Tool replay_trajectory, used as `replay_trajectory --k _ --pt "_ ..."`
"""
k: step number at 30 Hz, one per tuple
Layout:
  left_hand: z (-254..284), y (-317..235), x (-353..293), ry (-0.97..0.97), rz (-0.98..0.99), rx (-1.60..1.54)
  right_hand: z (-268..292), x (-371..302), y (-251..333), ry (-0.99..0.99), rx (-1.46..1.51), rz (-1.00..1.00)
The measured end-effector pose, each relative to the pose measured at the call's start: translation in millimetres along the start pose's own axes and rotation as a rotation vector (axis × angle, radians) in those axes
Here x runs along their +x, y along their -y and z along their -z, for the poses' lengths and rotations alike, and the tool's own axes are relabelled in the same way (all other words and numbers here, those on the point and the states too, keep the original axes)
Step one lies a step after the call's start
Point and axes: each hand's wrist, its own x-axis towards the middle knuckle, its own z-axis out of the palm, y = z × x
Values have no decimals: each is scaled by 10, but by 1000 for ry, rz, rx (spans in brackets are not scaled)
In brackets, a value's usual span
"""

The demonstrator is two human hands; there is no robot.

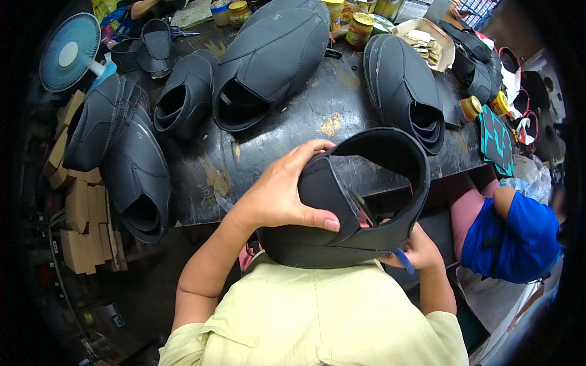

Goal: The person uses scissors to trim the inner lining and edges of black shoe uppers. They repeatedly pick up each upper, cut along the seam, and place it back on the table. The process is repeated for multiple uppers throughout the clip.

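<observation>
In front of my chest is a black shoe upper (314,244), its wide opening turned up toward me. My left hand (274,192) grips its left side, thumb on the outer face and fingers over the far edge. At the lower right, my right hand (418,250) is closed around scissors with a blue loop handle (404,261). A metal strip that looks like their blade shows through the upper's opening. Most of the right fingers are hidden behind the upper.
More black uppers (274,55) lie in stacks on the dark worn table (268,158). Glue jars (360,29) stand along the back. A blue fan (70,52) is at far left, above boxes (85,207). A person in blue (513,238) sits at right.
</observation>
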Motion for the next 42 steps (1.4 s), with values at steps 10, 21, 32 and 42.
replay_trajectory --k 10,21,32,42 --pt "-114 -61 -83 -234 194 205 -108 29 -26 112 43 -6" --pt "-163 -38 -95 -273 219 169 -12 62 -4 90 149 -32" --pt "-173 63 -107 -265 141 76 188 17 -55 126 195 -137" --pt "-296 1 -6 -153 134 38 110 214 -338 43 215 -45"
